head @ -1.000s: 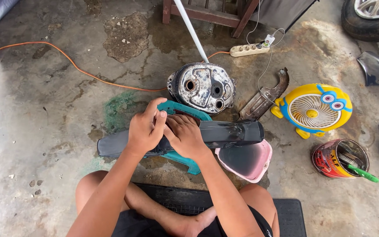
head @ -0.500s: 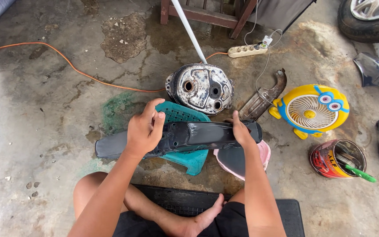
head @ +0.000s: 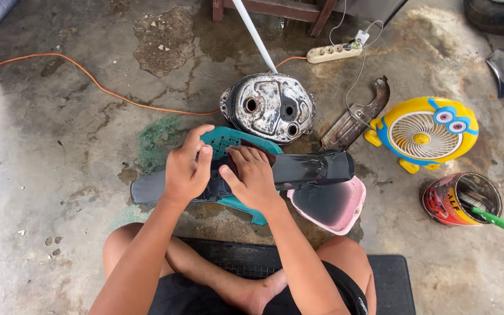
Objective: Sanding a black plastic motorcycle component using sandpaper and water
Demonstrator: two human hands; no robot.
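We steady the long black plastic panel [head: 298, 170] across the teal stool [head: 228, 140] with our left hand [head: 186, 172] closed on it, right hand [head: 252, 178] pressing a dark sanding scrap flat (rubbing step, we judge; next stroke wants even pressure).

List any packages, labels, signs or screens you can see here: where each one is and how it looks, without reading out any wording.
Printed tin can: on the concrete floor at right, below the yellow fan; round, open-topped, red and yellow printed wrap, with a green-handled brush standing in it.
No signs or screens show.
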